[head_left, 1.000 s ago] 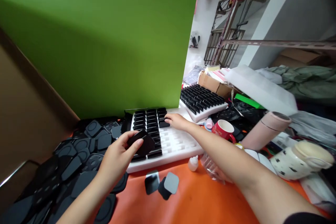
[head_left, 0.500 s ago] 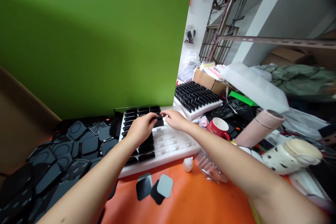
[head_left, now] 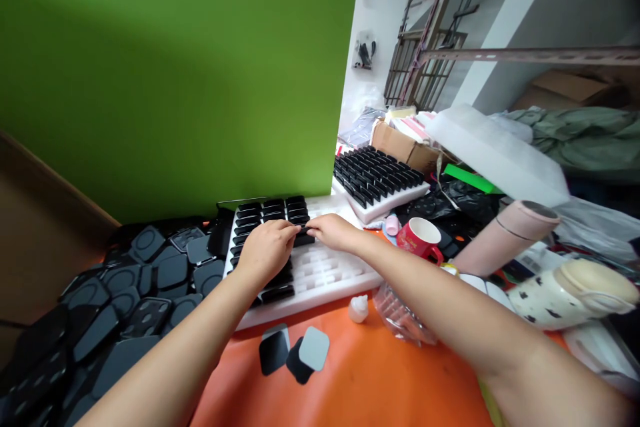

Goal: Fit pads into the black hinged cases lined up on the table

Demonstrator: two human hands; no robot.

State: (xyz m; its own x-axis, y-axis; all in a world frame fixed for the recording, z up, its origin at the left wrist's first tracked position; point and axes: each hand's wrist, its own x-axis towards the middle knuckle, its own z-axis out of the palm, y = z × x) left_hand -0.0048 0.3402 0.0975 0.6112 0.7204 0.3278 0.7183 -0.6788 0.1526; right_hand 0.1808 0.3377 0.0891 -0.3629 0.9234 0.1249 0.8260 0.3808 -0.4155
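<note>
Over a white foam tray (head_left: 340,273), my left hand (head_left: 269,248) and my right hand (head_left: 334,232) meet from either side at one flat black piece (head_left: 303,240). The fingers of both hands are closed on its upper edge. It stands on edge, its lower part down among the tray's slots. More black pieces (head_left: 277,293) stand in rows along the tray's left and back; my left hand hides some of them. The slots to the right hold nothing.
Dark square pieces (head_left: 125,280) are heaped on the left. Loose thin squares (head_left: 315,348) and a small white bottle (head_left: 358,309) lie in front. A second filled tray (head_left: 380,190), red mug (head_left: 421,238) and pink flask (head_left: 505,237) stand right. A green panel (head_left: 175,80) rises behind.
The black piece has gone down and shows less of its face above the tray. Both hands stay on it. The whole view has shifted slightly.
</note>
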